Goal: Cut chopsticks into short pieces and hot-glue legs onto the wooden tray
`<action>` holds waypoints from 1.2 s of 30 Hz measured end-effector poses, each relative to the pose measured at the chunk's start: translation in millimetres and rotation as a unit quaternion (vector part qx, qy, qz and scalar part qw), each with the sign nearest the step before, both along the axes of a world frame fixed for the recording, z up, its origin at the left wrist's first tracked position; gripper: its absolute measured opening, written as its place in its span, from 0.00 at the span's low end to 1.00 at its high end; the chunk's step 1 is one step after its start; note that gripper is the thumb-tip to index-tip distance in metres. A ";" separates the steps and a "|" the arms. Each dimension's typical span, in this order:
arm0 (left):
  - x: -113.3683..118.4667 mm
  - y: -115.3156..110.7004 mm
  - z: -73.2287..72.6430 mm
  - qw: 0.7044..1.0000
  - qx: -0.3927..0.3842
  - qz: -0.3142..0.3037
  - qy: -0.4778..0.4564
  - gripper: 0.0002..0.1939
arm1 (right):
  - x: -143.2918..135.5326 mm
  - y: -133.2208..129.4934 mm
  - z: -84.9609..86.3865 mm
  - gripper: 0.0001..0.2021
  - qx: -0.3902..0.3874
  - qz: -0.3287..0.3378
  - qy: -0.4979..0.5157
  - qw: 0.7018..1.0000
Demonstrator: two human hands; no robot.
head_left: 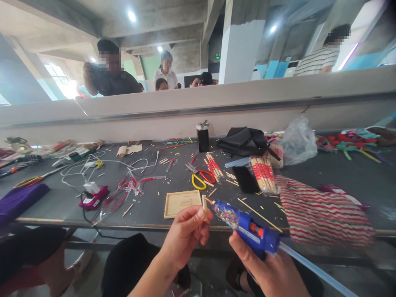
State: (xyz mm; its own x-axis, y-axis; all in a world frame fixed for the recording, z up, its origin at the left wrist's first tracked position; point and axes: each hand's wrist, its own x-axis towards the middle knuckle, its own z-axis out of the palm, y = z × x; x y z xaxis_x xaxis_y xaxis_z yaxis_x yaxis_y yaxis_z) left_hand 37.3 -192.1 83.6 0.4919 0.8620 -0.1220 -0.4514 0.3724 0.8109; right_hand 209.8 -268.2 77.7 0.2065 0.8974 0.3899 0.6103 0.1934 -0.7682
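Note:
My left hand (187, 231) pinches a short piece of wooden stick (204, 203) upright between thumb and fingers, just past the table's front edge. In my right hand (262, 268) is a blue hot glue gun (247, 227), gripped by its handle, with a long translucent glue stick (315, 268) coming out of its back. The gun's nozzle points left and is close to the wooden piece; whether they touch I cannot tell. Behind my left hand lies a small rectangular wooden tray (168, 205). Scissors (199, 181) with one yellow and one red handle rest beyond it.
Bundled wooden chopsticks (262, 173), a black phone (246, 180) and a striped cloth (321, 214) lie at the right. A black bag (244, 140) sits farther back. White cables (83, 165) and a purple power strip (94, 198) are at the left. Several people stand beyond the partition (185, 103).

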 end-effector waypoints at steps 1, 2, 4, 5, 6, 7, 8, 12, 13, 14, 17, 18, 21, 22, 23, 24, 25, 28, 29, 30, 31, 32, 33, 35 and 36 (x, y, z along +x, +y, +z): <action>-0.2 -0.1 -0.1 1.000 0.001 0.000 0.000 0.10 | 1.4 0.3 -0.4 0.18 -0.004 0.012 -0.021 1.000; -0.3 -0.2 -0.3 1.000 0.001 -0.001 -0.001 0.10 | 2.6 0.5 -0.8 0.18 -0.012 0.030 -0.044 0.999; -0.5 -0.2 -0.4 1.000 0.002 -0.002 -0.003 0.10 | 4.3 0.7 -1.6 0.17 -0.025 0.048 -0.077 0.996; -0.5 -0.2 -0.4 1.000 0.002 -0.002 -0.004 0.10 | 4.7 0.6 -2.1 0.17 -0.026 0.044 -0.083 0.995; -0.5 -0.2 -0.5 1.000 0.002 -0.003 -0.004 0.10 | 4.9 0.6 -2.8 0.17 -0.023 0.041 -0.085 0.995; -0.4 -0.2 -0.5 1.000 0.002 -0.002 -0.004 0.10 | 5.2 0.5 -3.6 0.17 -0.017 0.037 -0.087 0.995; -0.3 -0.2 -0.5 1.000 0.002 -0.001 -0.003 0.10 | 5.6 0.5 -4.6 0.17 -0.013 0.034 -0.090 0.995; -0.1 0.1 -0.6 1.000 0.002 0.001 -0.002 0.11 | 9.5 0.6 -7.7 0.18 0.006 0.052 -0.107 0.993; -0.1 0.4 -0.5 1.000 0.003 0.000 -0.001 0.11 | 10.4 0.6 -7.7 0.18 0.009 0.058 -0.109 0.992; -0.1 0.6 -0.3 1.000 0.003 0.000 0.001 0.11 | 10.7 0.5 -7.5 0.18 0.008 0.063 -0.109 0.992; 0.0 1.5 0.8 1.000 -0.001 0.004 0.003 0.11 | 8.8 -0.2 -6.0 0.17 -0.010 0.062 -0.100 0.993; 0.0 1.8 1.1 1.000 -0.003 0.005 0.003 0.11 | 7.5 -0.5 -5.9 0.17 -0.015 0.056 -0.094 0.994; -0.2 2.5 1.2 1.000 0.001 0.007 0.001 0.11 | 4.6 -2.1 -7.1 0.18 -0.031 0.032 -0.075 0.996; -0.3 2.7 1.0 1.000 0.004 0.006 0.000 0.11 | 4.3 -2.7 -7.8 0.19 -0.035 0.034 -0.071 0.996; -0.4 2.8 0.7 1.000 0.006 0.005 -0.001 0.10 | 4.3 -3.3 -8.4 0.19 -0.038 0.037 -0.069 0.996; -0.5 2.9 0.5 1.000 0.006 0.005 -0.001 0.10 | 4.5 -3.8 -8.7 0.19 -0.037 0.042 -0.069 0.996; -0.5 3.0 0.3 1.000 0.006 0.005 -0.001 0.10 | 4.8 -4.1 -8.8 0.19 -0.037 0.047 -0.069 0.996; -0.5 2.9 0.0 1.000 0.003 0.005 -0.003 0.10 | 5.5 -4.4 -8.4 0.19 -0.045 0.043 -0.066 0.996; -0.4 3.0 0.1 1.000 0.003 0.007 -0.005 0.10 | 5.7 -4.3 -8.6 0.19 -0.046 0.038 -0.066 0.996; -0.2 3.0 0.1 1.000 0.004 0.009 -0.007 0.10 | 5.9 -4.2 -9.0 0.20 -0.045 0.033 -0.065 0.996; 0.0 3.1 0.1 1.000 0.005 0.010 -0.007 0.10 | 6.1 -4.2 -9.6 0.21 -0.041 0.028 -0.065 0.997; 0.3 3.2 0.1 1.000 0.007 0.011 -0.008 0.10 | 6.3 -4.3 -10.3 0.22 -0.037 0.025 -0.064 0.997; 0.5 3.4 0.2 1.000 0.008 0.013 -0.008 0.10 | 6.3 -4.5 -11.0 0.23 -0.035 0.025 -0.062 0.997; 0.8 3.5 0.3 1.000 0.010 0.017 -0.010 0.10 | 5.4 -5.3 -11.7 0.22 -0.033 0.015 -0.056 0.998; 0.8 3.5 0.4 1.000 0.010 0.018 -0.011 0.10 | 4.6 -5.8 -11.5 0.21 -0.035 0.008 -0.053 0.998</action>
State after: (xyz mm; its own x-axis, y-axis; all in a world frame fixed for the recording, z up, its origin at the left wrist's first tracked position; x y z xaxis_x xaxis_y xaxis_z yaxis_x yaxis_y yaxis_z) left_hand 38.1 -188.5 84.0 0.4634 0.8812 -0.0936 -0.4822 0.3393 0.8077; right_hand 214.4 -274.0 66.1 0.1526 0.9261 0.3450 0.6854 0.1524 -0.7121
